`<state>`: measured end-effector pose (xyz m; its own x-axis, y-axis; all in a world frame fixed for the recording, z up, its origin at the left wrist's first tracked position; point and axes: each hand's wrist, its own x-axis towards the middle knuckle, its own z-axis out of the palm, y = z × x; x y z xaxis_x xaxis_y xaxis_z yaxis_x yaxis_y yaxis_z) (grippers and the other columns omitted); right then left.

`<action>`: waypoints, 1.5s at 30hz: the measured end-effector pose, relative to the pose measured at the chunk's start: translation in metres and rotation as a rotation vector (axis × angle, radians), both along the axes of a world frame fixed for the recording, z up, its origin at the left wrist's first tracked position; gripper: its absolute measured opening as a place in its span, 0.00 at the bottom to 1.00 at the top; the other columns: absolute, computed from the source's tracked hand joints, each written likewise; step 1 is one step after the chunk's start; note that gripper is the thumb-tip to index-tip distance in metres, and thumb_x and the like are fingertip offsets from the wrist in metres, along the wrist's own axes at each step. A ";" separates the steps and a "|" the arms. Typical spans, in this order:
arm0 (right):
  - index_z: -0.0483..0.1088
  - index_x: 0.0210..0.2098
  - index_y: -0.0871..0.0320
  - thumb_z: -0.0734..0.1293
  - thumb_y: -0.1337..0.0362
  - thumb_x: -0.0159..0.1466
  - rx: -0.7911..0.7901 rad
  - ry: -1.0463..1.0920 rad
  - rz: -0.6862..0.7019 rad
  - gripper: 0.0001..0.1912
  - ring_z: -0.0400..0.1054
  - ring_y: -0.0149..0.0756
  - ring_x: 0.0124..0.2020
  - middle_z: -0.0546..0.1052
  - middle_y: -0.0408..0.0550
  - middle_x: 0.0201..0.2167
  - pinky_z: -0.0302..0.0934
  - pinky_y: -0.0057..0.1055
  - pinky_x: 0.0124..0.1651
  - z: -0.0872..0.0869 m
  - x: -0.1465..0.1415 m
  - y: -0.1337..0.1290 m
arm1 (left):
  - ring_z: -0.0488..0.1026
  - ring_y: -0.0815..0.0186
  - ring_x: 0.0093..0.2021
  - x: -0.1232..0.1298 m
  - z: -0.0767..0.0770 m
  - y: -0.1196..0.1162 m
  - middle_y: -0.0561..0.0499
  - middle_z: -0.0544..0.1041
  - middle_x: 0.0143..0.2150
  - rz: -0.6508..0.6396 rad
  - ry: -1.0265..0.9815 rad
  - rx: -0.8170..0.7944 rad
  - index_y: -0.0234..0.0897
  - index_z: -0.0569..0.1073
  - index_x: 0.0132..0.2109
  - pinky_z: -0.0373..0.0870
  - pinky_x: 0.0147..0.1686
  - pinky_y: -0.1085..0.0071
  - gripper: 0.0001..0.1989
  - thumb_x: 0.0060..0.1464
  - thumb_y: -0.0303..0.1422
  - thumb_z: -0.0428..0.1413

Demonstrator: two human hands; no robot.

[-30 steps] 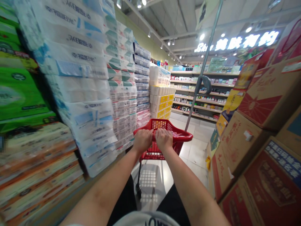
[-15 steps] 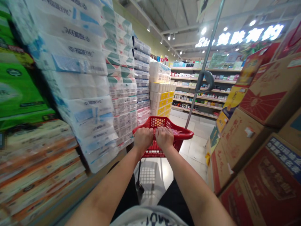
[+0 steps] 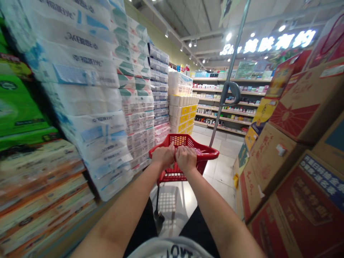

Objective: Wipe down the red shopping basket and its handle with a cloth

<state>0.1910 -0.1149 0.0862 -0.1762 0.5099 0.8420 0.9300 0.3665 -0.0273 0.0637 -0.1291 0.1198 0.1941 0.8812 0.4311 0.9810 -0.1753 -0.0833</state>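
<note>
Both of my hands are on the near edge of a red shopping cart (image 3: 209, 154), close side by side. My left hand (image 3: 163, 156) is wrapped round the handle bar, its thumb raised over the top. Just right of it, my right hand (image 3: 186, 158) has its fingers curled round the same bar. Something pink lies in the basket beyond my right hand, mostly hidden. A grey metal pole (image 3: 232, 61) with a dark hook-shaped grip rises from the right side of the cart.
Tall stacks of wrapped paper packs (image 3: 99, 122) line the left side. Cardboard boxes (image 3: 295, 104) are piled on the right. Shelves of small goods (image 3: 220, 100) stand across the far end of the tiled aisle, under a lit sign.
The view has shifted slightly. My left thumb has lifted from the handle, while both hands stay on the cart.
</note>
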 end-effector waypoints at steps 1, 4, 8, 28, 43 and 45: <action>0.70 0.33 0.57 0.57 0.64 0.67 0.001 0.001 0.002 0.11 0.67 0.36 0.37 0.76 0.46 0.33 0.50 0.35 0.44 0.000 0.000 -0.001 | 0.77 0.56 0.36 -0.001 0.004 0.003 0.41 0.79 0.38 -0.004 0.016 -0.074 0.37 0.67 0.57 0.68 0.36 0.63 0.22 0.63 0.38 0.37; 0.69 0.34 0.57 0.57 0.64 0.67 -0.001 0.009 0.002 0.10 0.67 0.36 0.38 0.76 0.46 0.33 0.49 0.35 0.44 0.000 0.000 -0.002 | 0.77 0.57 0.37 -0.002 0.007 0.003 0.43 0.79 0.38 -0.033 0.043 -0.115 0.40 0.67 0.56 0.68 0.36 0.65 0.21 0.63 0.39 0.38; 0.69 0.33 0.56 0.58 0.64 0.67 -0.004 0.014 0.007 0.10 0.66 0.36 0.37 0.76 0.46 0.33 0.50 0.35 0.44 0.000 0.000 -0.005 | 0.76 0.57 0.41 0.001 -0.008 -0.007 0.40 0.79 0.40 -0.030 0.013 0.150 0.36 0.61 0.62 0.66 0.43 0.61 0.25 0.64 0.37 0.34; 0.69 0.34 0.56 0.56 0.64 0.67 -0.014 -0.010 -0.009 0.12 0.67 0.36 0.38 0.76 0.47 0.34 0.50 0.34 0.44 0.002 0.000 -0.007 | 0.76 0.57 0.38 -0.011 -0.004 -0.004 0.43 0.79 0.39 -0.135 -0.032 0.025 0.43 0.66 0.59 0.67 0.39 0.62 0.24 0.64 0.41 0.35; 0.70 0.36 0.57 0.58 0.64 0.67 -0.013 0.002 0.019 0.10 0.66 0.36 0.39 0.76 0.48 0.35 0.50 0.34 0.45 0.000 -0.007 -0.005 | 0.72 0.62 0.48 -0.052 -0.015 0.001 0.44 0.77 0.46 -0.215 -0.192 0.199 0.38 0.73 0.50 0.64 0.51 0.64 0.24 0.64 0.37 0.34; 0.70 0.36 0.57 0.58 0.64 0.67 -0.012 0.003 0.027 0.10 0.66 0.36 0.38 0.76 0.48 0.34 0.51 0.34 0.45 0.000 -0.007 -0.004 | 0.70 0.61 0.50 -0.058 -0.022 -0.002 0.43 0.77 0.46 -0.170 -0.162 0.232 0.37 0.74 0.47 0.61 0.54 0.62 0.25 0.64 0.36 0.33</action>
